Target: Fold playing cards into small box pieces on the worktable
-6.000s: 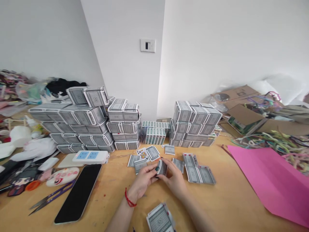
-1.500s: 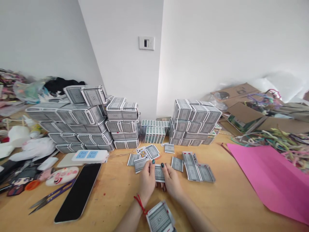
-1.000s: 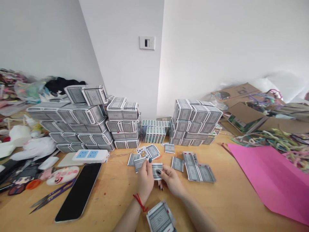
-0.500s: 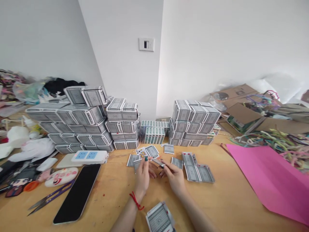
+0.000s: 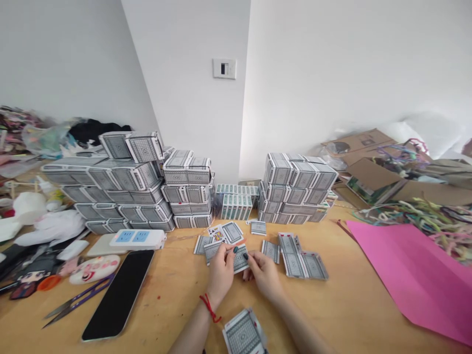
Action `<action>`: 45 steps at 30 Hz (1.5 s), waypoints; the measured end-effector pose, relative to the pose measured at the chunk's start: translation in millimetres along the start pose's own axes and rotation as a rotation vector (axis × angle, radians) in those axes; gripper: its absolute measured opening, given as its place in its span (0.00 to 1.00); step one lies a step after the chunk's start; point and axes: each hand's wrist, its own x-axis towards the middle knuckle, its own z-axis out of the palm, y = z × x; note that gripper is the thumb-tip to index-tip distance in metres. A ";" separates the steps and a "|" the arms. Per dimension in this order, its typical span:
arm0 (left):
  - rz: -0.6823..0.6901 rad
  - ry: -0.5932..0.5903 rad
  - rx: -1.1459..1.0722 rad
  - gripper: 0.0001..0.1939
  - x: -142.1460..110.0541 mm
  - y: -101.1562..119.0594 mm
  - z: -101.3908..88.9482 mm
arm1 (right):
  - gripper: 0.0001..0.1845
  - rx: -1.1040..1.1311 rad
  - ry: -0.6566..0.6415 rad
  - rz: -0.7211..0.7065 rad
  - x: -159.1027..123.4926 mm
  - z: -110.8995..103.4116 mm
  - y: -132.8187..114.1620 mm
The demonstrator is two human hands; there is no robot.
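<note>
Between my hands is a playing card (image 5: 241, 259) with its grey patterned back facing up. My left hand (image 5: 221, 268) pinches its left side, and my right hand (image 5: 261, 269) grips its right edge. Just beyond them lie loose cards, among them a face-up king (image 5: 218, 235) and a face-down card (image 5: 232, 232). Right of my right hand rest a folded card (image 5: 271, 251) and a joined piece of folded cards (image 5: 294, 259). Nearer me, between my forearms, sits another folded-card piece (image 5: 243, 333).
Stacked card-built blocks stand left (image 5: 121, 184) and right (image 5: 295, 187), with boxed card decks (image 5: 236, 205) between. A phone (image 5: 120, 295), scissors (image 5: 77, 301) and a power strip (image 5: 138, 238) lie left. Pink paper (image 5: 409, 275) and a cardboard box (image 5: 376, 182) are right.
The card between my hands has turned from nearly edge-on to showing its patterned back. My left hand has shifted slightly right, its thumb now on the card.
</note>
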 end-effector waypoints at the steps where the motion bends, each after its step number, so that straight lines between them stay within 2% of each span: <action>1: 0.008 0.018 0.021 0.09 -0.4 0.7 0.5 | 0.17 0.010 -0.022 0.000 -0.5 1.2 0.3; 4: -0.002 0.064 0.022 0.10 0.3 1.6 1.2 | 0.16 0.054 -0.056 -0.007 -3.0 5.5 -1.8; 7: -0.079 0.077 -0.042 0.12 0.9 1.4 1.9 | 0.15 0.109 -0.027 -0.022 -3.9 8.4 -5.0; 10: -0.134 -0.009 -0.057 0.15 -1.1 3.4 2.6 | 0.15 0.155 0.003 -0.029 -2.6 8.9 -4.9; 13: -0.070 -0.107 -0.023 0.13 -4.1 9.0 2.3 | 0.16 0.120 0.023 -0.002 -1.8 8.2 -2.2; 16: 0.006 -0.119 0.008 0.12 -5.5 14.1 2.1 | 0.18 0.021 0.085 0.018 -2.9 7.5 -0.6; 18: 0.009 -0.114 0.020 0.13 -5.7 15.0 2.8 | 0.18 -0.024 0.137 0.004 -4.0 6.9 -1.0; 24: -0.120 -0.118 -0.071 0.15 -6.9 11.1 6.4 | 0.17 -0.026 0.241 -0.030 -1.6 3.2 -1.8; 27: -0.134 -0.168 -0.103 0.14 -7.4 10.6 5.9 | 0.16 0.008 0.208 -0.017 1.3 1.2 0.7; 32: -0.147 -0.169 0.054 0.16 -7.2 8.6 4.1 | 0.15 -0.115 0.217 -0.057 0.4 -1.6 4.8; 35: -0.136 -0.101 0.028 0.15 -6.7 7.3 3.9 | 0.18 -0.143 0.214 -0.071 -1.7 -3.2 4.0; 40: -0.122 0.057 -0.155 0.13 -2.3 11.3 0.2 | 0.20 -0.082 0.011 -0.017 -3.8 -0.8 -1.5; 45: -0.079 -0.057 -0.123 0.11 -2.3 15.5 -2.5 | 0.21 -0.032 0.081 -0.024 -3.8 3.3 -4.7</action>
